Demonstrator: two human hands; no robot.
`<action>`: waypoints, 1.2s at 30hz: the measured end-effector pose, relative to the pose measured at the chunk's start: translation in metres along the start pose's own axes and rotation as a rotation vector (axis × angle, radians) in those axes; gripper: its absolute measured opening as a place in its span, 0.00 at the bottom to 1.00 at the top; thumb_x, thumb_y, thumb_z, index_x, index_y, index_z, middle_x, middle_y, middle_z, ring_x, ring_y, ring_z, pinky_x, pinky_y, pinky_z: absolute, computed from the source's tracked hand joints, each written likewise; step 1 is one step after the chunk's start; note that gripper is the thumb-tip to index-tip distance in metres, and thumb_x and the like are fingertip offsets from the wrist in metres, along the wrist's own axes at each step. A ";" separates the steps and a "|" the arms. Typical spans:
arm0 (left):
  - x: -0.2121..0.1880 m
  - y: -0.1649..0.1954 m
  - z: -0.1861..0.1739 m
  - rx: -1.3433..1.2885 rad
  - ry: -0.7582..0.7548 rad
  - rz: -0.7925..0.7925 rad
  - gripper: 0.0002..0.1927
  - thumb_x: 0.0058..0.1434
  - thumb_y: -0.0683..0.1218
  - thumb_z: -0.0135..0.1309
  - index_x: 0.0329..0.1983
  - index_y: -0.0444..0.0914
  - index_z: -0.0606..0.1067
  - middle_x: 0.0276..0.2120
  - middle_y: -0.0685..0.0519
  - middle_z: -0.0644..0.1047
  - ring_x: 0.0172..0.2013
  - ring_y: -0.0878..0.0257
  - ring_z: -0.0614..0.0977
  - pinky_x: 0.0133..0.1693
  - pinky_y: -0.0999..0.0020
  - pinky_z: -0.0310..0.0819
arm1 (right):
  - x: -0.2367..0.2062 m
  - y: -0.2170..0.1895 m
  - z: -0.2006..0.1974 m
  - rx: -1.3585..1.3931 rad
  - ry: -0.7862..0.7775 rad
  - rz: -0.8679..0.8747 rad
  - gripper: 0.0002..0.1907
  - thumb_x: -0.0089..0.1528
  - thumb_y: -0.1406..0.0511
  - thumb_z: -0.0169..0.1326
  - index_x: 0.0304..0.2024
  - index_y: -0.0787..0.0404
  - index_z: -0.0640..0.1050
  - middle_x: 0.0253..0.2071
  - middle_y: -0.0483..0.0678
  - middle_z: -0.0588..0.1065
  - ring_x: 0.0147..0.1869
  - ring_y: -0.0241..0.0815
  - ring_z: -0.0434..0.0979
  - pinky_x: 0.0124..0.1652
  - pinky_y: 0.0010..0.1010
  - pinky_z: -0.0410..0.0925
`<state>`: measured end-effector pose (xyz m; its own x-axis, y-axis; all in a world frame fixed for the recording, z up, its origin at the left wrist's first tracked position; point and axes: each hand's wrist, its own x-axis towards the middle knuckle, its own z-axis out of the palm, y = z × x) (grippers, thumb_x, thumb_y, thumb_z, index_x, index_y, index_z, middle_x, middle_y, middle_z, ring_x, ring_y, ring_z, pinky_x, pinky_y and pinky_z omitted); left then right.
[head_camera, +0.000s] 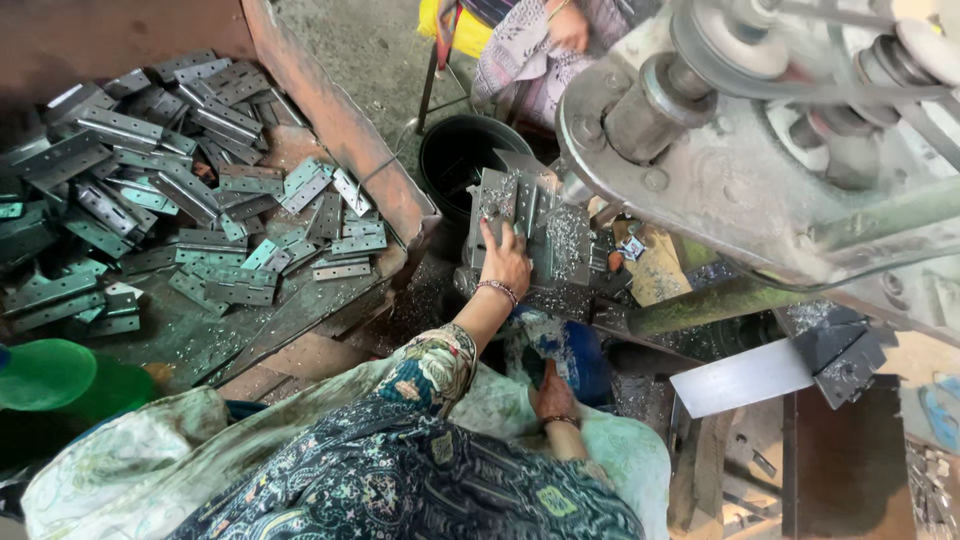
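My left hand reaches forward onto the grey metal jig of a drilling machine. Its fingers press on a hinge plate that lies there among metal shavings. A beaded bracelet sits on that wrist. My right hand rests low on my knee, on pale cloth beside a blue object. Its fingers curl downward and I cannot see whether they hold anything. A big heap of grey-green hinges lies in a rusty metal tray to my left.
The machine's pulley and shaft loom over the jig at the right. A black bucket stands behind the jig. Another person's hand and patterned clothes show at the top. A green lid is at lower left, a bright steel plate at lower right.
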<state>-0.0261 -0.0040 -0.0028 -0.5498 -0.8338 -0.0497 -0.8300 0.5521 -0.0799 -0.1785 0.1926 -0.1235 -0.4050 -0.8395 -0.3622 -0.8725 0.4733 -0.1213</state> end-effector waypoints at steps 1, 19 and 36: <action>0.003 0.000 0.001 -0.019 0.007 -0.004 0.24 0.72 0.56 0.35 0.63 0.47 0.74 0.70 0.49 0.62 0.72 0.41 0.52 0.60 0.13 0.37 | 0.002 -0.001 -0.013 -0.024 -0.018 -0.009 0.42 0.59 0.54 0.59 0.73 0.51 0.58 0.54 0.60 0.77 0.56 0.62 0.78 0.53 0.52 0.73; -0.001 -0.028 0.020 -0.282 0.303 -0.029 0.25 0.68 0.52 0.44 0.67 0.41 0.72 0.67 0.53 0.67 0.73 0.47 0.57 0.66 0.22 0.39 | 0.002 0.000 0.026 0.040 0.071 -0.030 0.44 0.58 0.55 0.60 0.73 0.54 0.57 0.50 0.64 0.78 0.52 0.64 0.80 0.49 0.51 0.74; -0.178 -0.266 0.161 -0.440 0.102 -1.323 0.36 0.55 0.56 0.62 0.66 0.44 0.67 0.67 0.48 0.62 0.66 0.48 0.62 0.61 0.28 0.54 | 0.003 -0.019 -0.082 -0.285 -0.130 0.007 0.40 0.57 0.52 0.59 0.70 0.43 0.61 0.58 0.56 0.78 0.62 0.57 0.79 0.60 0.48 0.72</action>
<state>0.3082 -0.0027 -0.1327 0.6660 -0.7377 -0.1108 -0.6834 -0.6629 0.3058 -0.1855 0.1588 -0.0461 -0.3888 -0.7865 -0.4798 -0.9188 0.3696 0.1387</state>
